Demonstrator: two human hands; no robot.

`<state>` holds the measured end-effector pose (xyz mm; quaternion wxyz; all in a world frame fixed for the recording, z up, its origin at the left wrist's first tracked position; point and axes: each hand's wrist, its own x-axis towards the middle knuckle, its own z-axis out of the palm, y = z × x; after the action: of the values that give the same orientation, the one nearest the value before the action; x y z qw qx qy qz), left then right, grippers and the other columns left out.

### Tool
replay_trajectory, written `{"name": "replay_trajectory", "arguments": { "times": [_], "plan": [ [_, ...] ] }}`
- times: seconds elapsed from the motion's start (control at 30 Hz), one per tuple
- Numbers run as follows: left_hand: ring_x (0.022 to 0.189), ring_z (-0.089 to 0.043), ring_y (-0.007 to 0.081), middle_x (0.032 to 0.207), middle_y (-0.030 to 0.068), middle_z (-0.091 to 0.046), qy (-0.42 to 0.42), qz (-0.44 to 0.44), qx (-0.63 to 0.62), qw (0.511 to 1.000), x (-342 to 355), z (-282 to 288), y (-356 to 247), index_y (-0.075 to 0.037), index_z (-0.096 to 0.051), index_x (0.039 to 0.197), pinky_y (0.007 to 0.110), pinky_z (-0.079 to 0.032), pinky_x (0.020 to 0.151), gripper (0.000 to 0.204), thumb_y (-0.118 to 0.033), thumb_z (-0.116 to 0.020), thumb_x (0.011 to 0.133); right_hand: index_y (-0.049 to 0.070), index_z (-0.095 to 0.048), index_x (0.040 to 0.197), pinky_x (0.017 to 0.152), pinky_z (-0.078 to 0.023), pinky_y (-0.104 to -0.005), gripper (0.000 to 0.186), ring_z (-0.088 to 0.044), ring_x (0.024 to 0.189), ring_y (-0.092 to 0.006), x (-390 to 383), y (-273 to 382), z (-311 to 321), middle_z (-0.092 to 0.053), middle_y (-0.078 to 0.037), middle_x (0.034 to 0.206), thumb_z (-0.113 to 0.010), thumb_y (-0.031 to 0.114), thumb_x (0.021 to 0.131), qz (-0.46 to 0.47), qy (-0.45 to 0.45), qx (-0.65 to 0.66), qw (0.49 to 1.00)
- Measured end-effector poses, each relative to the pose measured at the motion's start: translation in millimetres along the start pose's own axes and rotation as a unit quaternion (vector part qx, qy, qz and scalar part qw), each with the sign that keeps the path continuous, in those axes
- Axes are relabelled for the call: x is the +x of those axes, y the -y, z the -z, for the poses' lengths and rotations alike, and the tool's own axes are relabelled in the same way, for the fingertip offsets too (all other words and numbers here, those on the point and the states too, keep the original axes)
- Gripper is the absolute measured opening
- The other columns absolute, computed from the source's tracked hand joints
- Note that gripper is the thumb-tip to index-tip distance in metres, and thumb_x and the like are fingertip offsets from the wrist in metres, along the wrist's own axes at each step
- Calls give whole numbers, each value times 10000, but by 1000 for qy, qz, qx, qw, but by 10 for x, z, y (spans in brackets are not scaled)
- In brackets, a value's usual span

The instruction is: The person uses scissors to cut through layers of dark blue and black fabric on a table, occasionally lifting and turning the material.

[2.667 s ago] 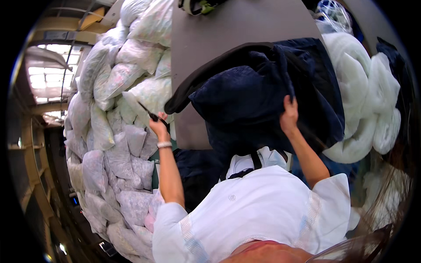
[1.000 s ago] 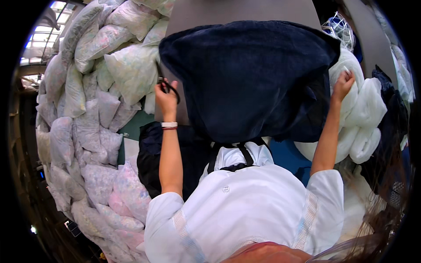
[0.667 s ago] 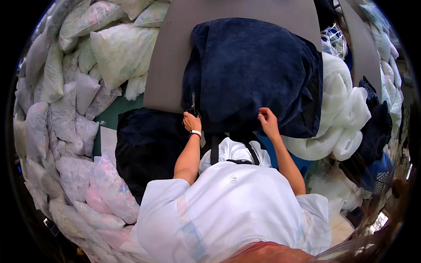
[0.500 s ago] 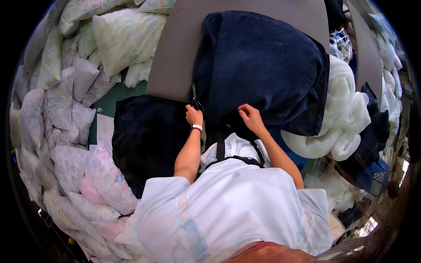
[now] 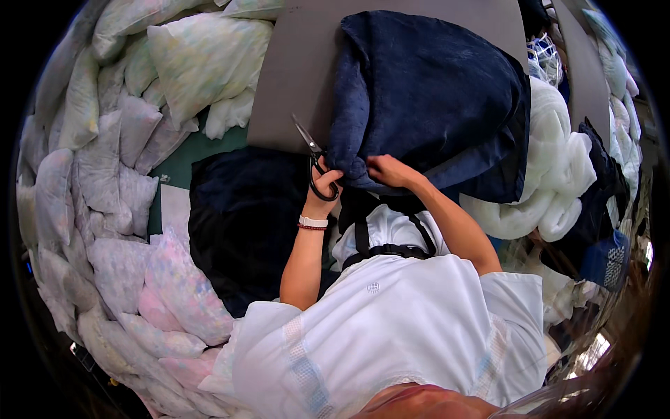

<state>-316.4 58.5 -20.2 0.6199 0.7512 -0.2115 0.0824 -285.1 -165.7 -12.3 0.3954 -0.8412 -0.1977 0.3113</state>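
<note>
A large navy velvety cushion cover [image 5: 433, 98] lies on the grey tabletop before me, its near edge bunched up between my hands. With fingers closed round the handles, my left hand [image 5: 322, 194] holds black-handled scissors [image 5: 306, 135], the blades pointing away and to the left. Its thumb is at the near left corner of the navy cover. My right hand [image 5: 392, 171] is closed on the cover's near edge, just right of the left hand, with the fingertips partly hidden by the fabric.
Dark navy fabric [image 5: 244, 223] is heaped left of my left arm. Many pale, speckled stuffed pillows [image 5: 209, 63] are piled along the left side. White fluffy batting [image 5: 551, 167] lies right of the table [image 5: 289, 91], near more dark fabric [image 5: 593, 195].
My right hand has closed on the cover's near edge, which is now bunched toward the left hand. The scissors have turned, their tips swinging left. The cover has shifted slightly right.
</note>
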Motion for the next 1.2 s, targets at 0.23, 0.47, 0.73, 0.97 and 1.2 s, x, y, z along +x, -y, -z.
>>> {"name": "replay_trajectory", "arguments": {
  "times": [0.23,0.47,0.73,0.97,1.2],
  "plan": [
    [692,-560,121,926,110,-598,-219,360,15,907,13,27,-329,-7,-479,888,248,-471,628,205,-73,-659,814,17,-584,912,649,-438,-187,170,-537,692,-43,-525,421,1058,-586,36,775,-512,171,923,-26,-440,414,797],
    [747,-421,70,838,-27,-438,-123,319,-154,927,802,-881,-1188,-32,-484,912,186,-362,674,328,-108,-753,741,1,-546,962,692,-459,-217,144,-571,794,-94,-700,504,794,-565,-26,785,-489,122,910,104,-144,513,840],
    [1004,-528,202,1083,71,-543,-300,241,-221,896,1012,-719,-1491,-29,-545,1087,349,-435,884,387,58,-671,731,14,-604,826,735,-459,-443,307,-576,837,-395,-1385,-1670,1134,-623,-199,840,-501,298,880,-132,-388,18,912],
    [1049,-538,209,1099,95,-592,-375,251,-85,888,1002,118,-2396,-52,-587,1035,348,-396,923,202,-142,-603,855,-6,-619,979,815,-496,-446,436,-598,956,-392,-2283,-2846,1649,-620,-215,1017,-594,393,805,-417,-138,-116,891],
    [1033,-549,202,1068,91,-609,-435,219,-15,873,555,325,-2917,-55,-588,992,360,-392,939,161,-164,-586,873,-99,-382,1238,911,-440,-432,851,-523,1099,-382,-2285,-4067,808,-515,-298,1171,-690,499,716,-485,-433,198,733]
  ]
}}
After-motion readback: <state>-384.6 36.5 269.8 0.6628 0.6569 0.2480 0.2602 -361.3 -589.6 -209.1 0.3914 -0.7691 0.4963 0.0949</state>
